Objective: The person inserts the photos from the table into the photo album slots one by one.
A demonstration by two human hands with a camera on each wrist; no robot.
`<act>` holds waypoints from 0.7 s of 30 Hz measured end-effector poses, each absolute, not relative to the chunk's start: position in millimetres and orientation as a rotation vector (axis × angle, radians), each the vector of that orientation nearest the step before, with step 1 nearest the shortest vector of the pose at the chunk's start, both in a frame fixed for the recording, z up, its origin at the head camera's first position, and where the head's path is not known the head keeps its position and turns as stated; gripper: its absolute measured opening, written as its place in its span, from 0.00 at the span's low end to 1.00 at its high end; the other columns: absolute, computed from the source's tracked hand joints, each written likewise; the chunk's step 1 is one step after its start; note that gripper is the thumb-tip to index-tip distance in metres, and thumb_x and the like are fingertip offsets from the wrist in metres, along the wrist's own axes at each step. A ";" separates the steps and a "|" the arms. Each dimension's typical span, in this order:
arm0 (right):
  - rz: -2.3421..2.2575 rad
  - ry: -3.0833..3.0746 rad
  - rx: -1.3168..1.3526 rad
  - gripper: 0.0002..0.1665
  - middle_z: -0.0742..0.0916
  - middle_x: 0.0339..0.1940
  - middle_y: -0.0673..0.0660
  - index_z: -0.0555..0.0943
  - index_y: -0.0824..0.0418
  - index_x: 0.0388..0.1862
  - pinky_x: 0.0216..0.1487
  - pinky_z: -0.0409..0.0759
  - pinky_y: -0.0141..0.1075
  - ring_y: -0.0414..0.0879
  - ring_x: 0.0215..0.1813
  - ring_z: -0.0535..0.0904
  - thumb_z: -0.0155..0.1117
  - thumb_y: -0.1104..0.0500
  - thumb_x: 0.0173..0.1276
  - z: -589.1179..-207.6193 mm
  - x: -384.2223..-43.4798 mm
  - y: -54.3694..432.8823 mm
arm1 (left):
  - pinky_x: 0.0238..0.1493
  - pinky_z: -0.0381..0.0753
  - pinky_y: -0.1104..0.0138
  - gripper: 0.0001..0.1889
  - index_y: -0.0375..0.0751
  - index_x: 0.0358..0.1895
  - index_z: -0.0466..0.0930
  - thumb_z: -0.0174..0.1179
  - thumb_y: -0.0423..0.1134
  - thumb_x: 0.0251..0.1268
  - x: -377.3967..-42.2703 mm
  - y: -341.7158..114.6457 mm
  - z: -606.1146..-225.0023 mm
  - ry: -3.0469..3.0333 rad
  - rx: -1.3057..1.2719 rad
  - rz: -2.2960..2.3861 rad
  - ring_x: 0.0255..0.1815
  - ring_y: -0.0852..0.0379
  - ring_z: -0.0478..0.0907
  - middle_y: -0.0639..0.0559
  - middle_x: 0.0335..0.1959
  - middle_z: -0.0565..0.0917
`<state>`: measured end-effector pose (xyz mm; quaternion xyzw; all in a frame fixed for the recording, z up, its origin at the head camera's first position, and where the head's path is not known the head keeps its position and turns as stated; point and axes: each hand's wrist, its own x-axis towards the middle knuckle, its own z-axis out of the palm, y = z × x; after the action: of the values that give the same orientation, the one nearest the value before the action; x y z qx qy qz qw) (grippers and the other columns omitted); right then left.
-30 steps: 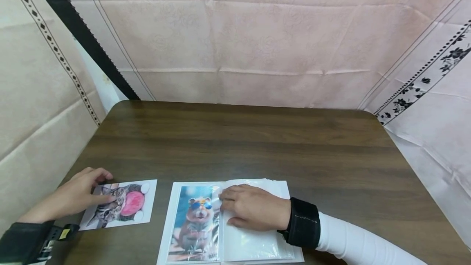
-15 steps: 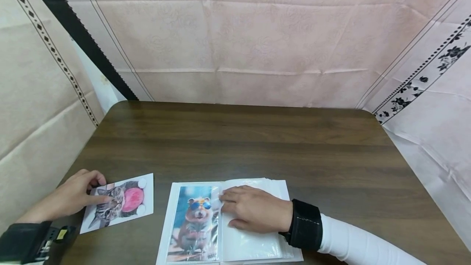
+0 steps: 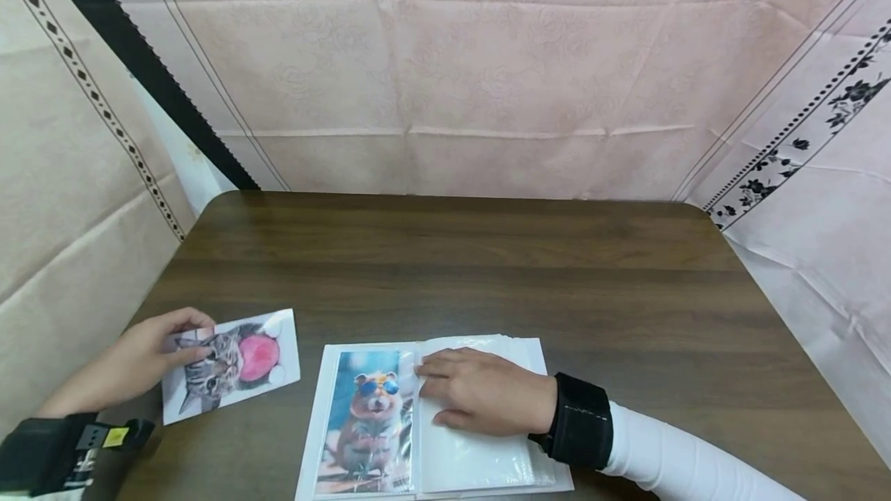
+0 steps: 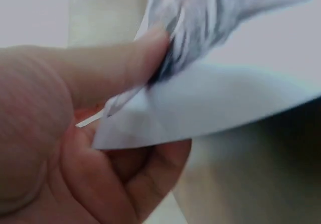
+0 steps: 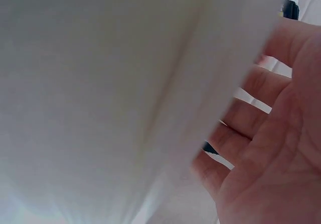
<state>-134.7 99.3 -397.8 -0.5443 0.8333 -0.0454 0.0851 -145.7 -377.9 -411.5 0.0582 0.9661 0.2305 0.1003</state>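
Observation:
At the left of the head view my left hand [image 3: 156, 350] pinches the left end of a photo print [image 3: 230, 366] of a striped kitten with a pink round shape. In the left wrist view the thumb [image 4: 120, 66] lies on the picture side and curled fingers sit behind the white border. An open photo album [image 3: 316, 424] lies at the front middle. Its left pocket holds a picture of a bear-like animal in sunglasses [image 3: 376, 424]. My right hand [image 3: 480, 393] rests on the blank right page [image 3: 487, 462], fingers fairly straight, near the album's fold. In the right wrist view the page hides the fingertips.
The brown wooden table [image 3: 452, 269] extends behind the album to a rear edge with rounded corners. Pale patterned cloth [image 3: 487, 83] hangs behind it and at both sides. Black bands [image 3: 578, 420] circle both wrists.
My left hand has raised the kitten photo off the table, and its right end has tilted upward. The right hand and the album look almost unmoved.

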 end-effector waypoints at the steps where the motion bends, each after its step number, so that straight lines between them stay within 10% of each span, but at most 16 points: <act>1: -0.140 2.487 -1.619 0.22 0.80 0.70 0.51 0.80 0.53 0.64 0.74 0.70 0.42 0.45 0.76 0.71 0.60 0.47 0.77 -397.2 -134.8 99.5 | 0.38 0.75 0.65 0.14 0.40 0.53 0.80 0.66 0.38 0.68 -145.6 -375.8 -407.6 2.883 0.193 0.708 0.39 0.62 0.75 0.46 0.46 0.84; 8: -0.159 2.486 -1.545 0.23 0.80 0.71 0.50 0.80 0.52 0.65 0.75 0.69 0.42 0.44 0.76 0.70 0.61 0.46 0.76 -394.9 -134.3 99.6 | 0.21 0.67 0.69 0.16 0.38 0.56 0.80 0.67 0.37 0.68 -150.3 -357.6 -383.6 3.068 0.279 0.880 0.25 0.64 0.69 0.43 0.39 0.82; 21: -0.188 2.486 -1.504 0.23 0.80 0.70 0.50 0.79 0.52 0.66 0.75 0.68 0.40 0.43 0.76 0.70 0.59 0.46 0.78 -395.0 -135.3 100.4 | 0.26 0.68 0.69 0.17 0.46 0.56 0.84 0.68 0.45 0.67 -167.7 -318.8 -371.7 3.087 0.289 0.943 0.29 0.56 0.70 0.44 0.43 0.84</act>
<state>-135.3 100.4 -395.0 -0.5133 0.8481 -0.0641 0.1148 -167.7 -318.8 -371.7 0.0892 0.9514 0.2906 -0.0497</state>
